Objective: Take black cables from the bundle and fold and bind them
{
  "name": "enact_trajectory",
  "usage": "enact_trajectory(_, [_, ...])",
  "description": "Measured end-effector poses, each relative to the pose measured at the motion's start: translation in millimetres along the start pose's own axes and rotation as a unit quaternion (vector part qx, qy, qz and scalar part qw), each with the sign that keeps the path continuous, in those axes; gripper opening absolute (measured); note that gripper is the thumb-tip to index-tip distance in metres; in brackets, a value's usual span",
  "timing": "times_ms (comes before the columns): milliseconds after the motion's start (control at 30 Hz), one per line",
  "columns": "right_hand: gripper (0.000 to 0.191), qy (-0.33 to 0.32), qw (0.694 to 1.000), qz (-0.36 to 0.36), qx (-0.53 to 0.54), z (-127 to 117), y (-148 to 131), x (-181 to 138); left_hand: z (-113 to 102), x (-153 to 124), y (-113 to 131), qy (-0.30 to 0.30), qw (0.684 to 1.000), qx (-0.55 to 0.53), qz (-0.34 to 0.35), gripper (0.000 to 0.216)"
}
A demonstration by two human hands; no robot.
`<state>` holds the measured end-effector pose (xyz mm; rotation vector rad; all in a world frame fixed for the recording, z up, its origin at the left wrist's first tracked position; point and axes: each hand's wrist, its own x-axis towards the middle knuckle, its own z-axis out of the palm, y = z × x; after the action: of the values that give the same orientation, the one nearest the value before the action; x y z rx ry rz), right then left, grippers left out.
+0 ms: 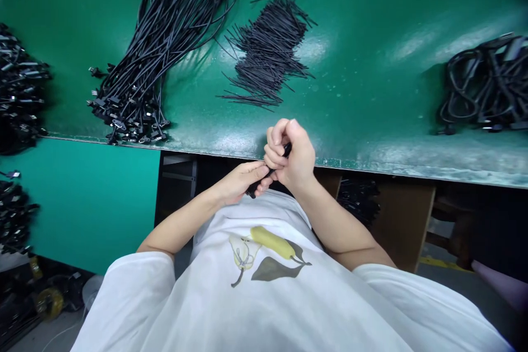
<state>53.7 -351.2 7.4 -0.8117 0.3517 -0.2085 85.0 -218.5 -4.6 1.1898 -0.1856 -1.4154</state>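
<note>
Just in front of my shirt, at the table's front edge, both hands close around a black cable bundle (251, 191). My left hand (246, 177) grips its lower end, where a dark tip pokes out beneath the fingers. Higher up, my right hand (293, 155) is curled round the same bundle, and black cable shows inside its fist. The fingers hide most of the bundle. Beyond my hands lies a pile of short black ties (270, 49). Long black cables (177, 22) with connectors at their near ends stretch across the table to the left of it.
Coiled black cables (489, 85) sit on the green table (371, 55) at the right. Another cable heap (20, 88) stands at the far left, beside a lower green panel (99, 198). Under the table are a wooden panel (402, 220) and more dark cables (358, 198).
</note>
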Motion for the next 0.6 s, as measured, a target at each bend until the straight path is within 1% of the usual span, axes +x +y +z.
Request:
enact_trajectory(33, [0.046,0.005,0.999,-0.026,-0.027,-2.5,5.6,-2.4,-0.9,0.4,-1.5,0.02,0.998,0.061,0.015,0.052])
enact_trajectory(100, [0.045,0.012,0.994,-0.061,-0.091,-6.8,17.1,-6.6,-0.9,0.9,-4.3,0.063,0.977,0.197,0.056,0.045])
enact_trajectory(133, [0.045,0.014,0.991,-0.068,-0.116,-8.4,21.4,-8.0,0.1,1.2,-5.4,0.077,0.963,0.248,0.073,0.041])
enact_trajectory(167, [0.045,0.016,0.99,-0.067,-0.127,-9.8,23.9,-8.4,1.8,1.6,-6.3,0.082,0.955,0.273,0.083,0.038])
enact_trajectory(200, [0.044,0.019,0.99,-0.062,-0.125,-11.1,24.0,-7.6,3.9,2.1,-6.7,0.081,0.956,0.269,0.084,0.036])
enact_trajectory(233, [0.042,0.02,0.991,-0.055,-0.118,-13.0,21.3,-5.0,6.1,2.7,-6.8,0.078,0.965,0.239,0.076,0.036])
enact_trajectory(300, [0.039,0.01,0.989,-0.063,-0.134,-21.3,7.4,6.2,9.2,3.4,-5.5,0.072,0.987,0.136,0.046,0.041])
enact_trajectory(333, [0.038,0.007,0.982,-0.081,-0.173,-28.7,-3.1,15.1,9.2,3.3,-4.1,0.074,0.993,0.08,0.036,0.043])
enact_trajectory(367, [0.037,0.016,0.965,-0.111,-0.235,-38.5,-15.2,26.2,8.2,2.9,-2.3,0.081,0.996,0.03,0.031,0.045])
enact_trajectory(400, [0.035,0.035,0.937,-0.145,-0.317,-50.1,-27.9,39.1,6.0,2.3,0.0,0.094,0.995,-0.011,0.033,0.045])
enact_trajectory(433, [0.031,0.074,0.892,-0.176,-0.41,-62.8,-40.2,53.0,3.1,1.4,2.5,0.11,0.992,-0.043,0.042,0.044])
enact_trajectory(467, [0.023,0.12,0.831,-0.196,-0.506,-75.4,-51.1,67.3,-0.2,0.6,5.1,0.127,0.988,-0.068,0.053,0.043])
enact_trajectory(500, [0.016,0.146,0.771,-0.189,-0.591,-87.0,-60.2,81.0,-3.3,-0.1,7.8,0.142,0.984,-0.087,0.064,0.042])
enact_trajectory(533, [0.01,0.159,0.719,-0.166,-0.656,-96.5,-67.1,93.3,-5.9,-0.6,10.3,0.151,0.981,-0.1,0.073,0.041])
enact_trajectory(567, [0.008,0.156,0.678,-0.135,-0.705,-103.7,-71.8,103.3,-7.8,-0.7,12.5,0.153,0.979,-0.108,0.078,0.04])
enact_trajectory(600, [0.007,0.143,0.651,-0.102,-0.739,-108.4,-74.8,110.3,-8.9,-0.5,14.5,0.152,0.978,-0.112,0.083,0.04])
